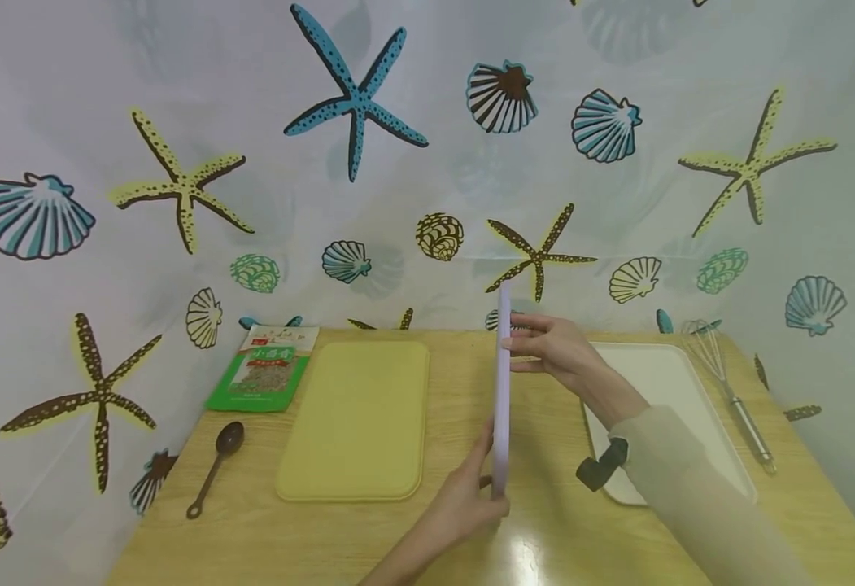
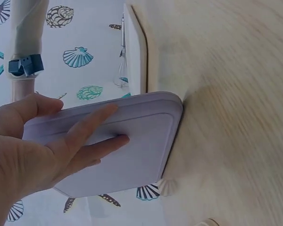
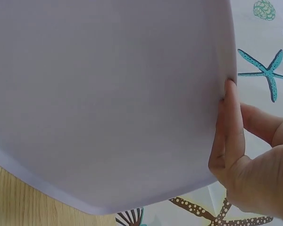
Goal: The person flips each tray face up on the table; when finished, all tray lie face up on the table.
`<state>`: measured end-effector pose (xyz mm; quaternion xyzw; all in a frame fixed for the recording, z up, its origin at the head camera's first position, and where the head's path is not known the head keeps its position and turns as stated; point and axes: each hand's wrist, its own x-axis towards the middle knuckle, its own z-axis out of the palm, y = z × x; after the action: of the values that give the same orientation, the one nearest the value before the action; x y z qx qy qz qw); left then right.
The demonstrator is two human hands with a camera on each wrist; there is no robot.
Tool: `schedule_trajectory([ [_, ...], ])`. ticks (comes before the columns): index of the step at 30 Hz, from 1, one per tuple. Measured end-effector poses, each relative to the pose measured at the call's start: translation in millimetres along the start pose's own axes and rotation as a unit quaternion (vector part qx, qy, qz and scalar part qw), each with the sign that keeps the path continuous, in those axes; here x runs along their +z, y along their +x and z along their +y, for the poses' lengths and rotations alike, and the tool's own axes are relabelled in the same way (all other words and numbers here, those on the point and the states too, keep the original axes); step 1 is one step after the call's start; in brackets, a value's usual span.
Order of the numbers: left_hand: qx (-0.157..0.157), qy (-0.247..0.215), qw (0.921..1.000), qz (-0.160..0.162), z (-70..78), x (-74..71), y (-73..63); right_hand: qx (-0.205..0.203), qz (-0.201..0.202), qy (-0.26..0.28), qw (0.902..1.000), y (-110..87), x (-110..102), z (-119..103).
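Lilac tray (image 1: 502,399) is upright, left hand (image 1: 465,498) pinching near, right hand (image 1: 560,352) far; 1 slipping pinch could topple it left onto the yellow tray (image 1: 357,419).

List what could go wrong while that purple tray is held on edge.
The right hand seems to touch the purple tray with nearly straight fingers, so the tray might slip and swing from the left hand. If it tips left, it could land on the yellow tray; tipping right, it could knock the white tray.
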<state>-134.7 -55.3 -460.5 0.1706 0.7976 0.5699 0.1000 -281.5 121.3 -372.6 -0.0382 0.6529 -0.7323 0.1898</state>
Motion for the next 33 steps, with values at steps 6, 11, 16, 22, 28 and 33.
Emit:
schedule_trajectory([
  [6,-0.003,0.008,0.9996,0.027,14.8,-6.6,-1.7,0.007,-0.006,-0.003,1.0,7.3,11.0,-1.7],
  [11,-0.006,0.007,0.9992,0.038,26.2,-15.2,-2.6,0.008,-0.005,-0.007,0.9999,11.5,18.1,-1.1],
  [16,-0.021,-0.029,0.9988,0.034,38.2,-24.9,-3.9,0.007,-0.003,-0.016,0.9998,13.4,25.2,-0.3],
  [22,-0.025,-0.041,0.9984,0.031,49.7,-35.9,-4.5,0.011,-0.006,-0.022,0.9997,15.2,31.3,0.3],
  [28,-0.023,-0.041,0.9982,0.037,56.8,-45.0,-4.1,0.005,-0.011,-0.04,0.9991,14.9,35.3,1.2],
  [33,-0.03,-0.057,0.9969,0.046,62.4,-50.3,-4.8,0.001,-0.026,-0.05,0.9984,16.4,39.7,4.5],
])
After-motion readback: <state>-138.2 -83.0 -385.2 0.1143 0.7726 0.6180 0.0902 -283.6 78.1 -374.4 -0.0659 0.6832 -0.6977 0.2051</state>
